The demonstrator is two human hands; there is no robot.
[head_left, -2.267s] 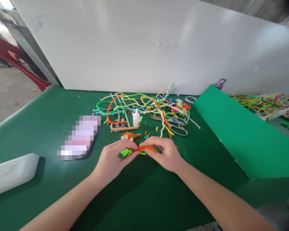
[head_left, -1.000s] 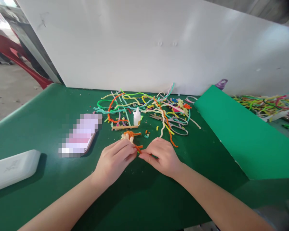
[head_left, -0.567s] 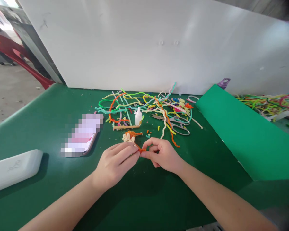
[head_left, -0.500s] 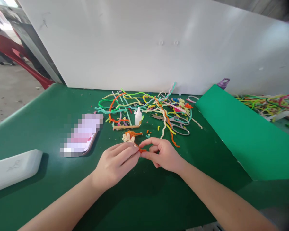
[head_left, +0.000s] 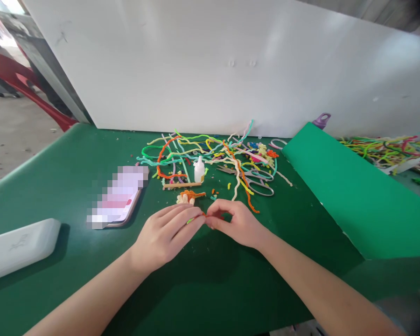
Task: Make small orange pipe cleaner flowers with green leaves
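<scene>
Orange chenille (head_left: 204, 214) is pinched in the fingertips of the left hand (head_left: 162, 234) and right hand (head_left: 236, 224), showing less than a second ago, nearer than the white bottle (head_left: 199, 171); scissors (head_left: 227, 171) lie right of that bottle.

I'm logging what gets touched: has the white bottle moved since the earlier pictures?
No. Against the white panel behind, the white bottle shows no clear shift; it stands just beyond the wooden stick, as before.
</scene>
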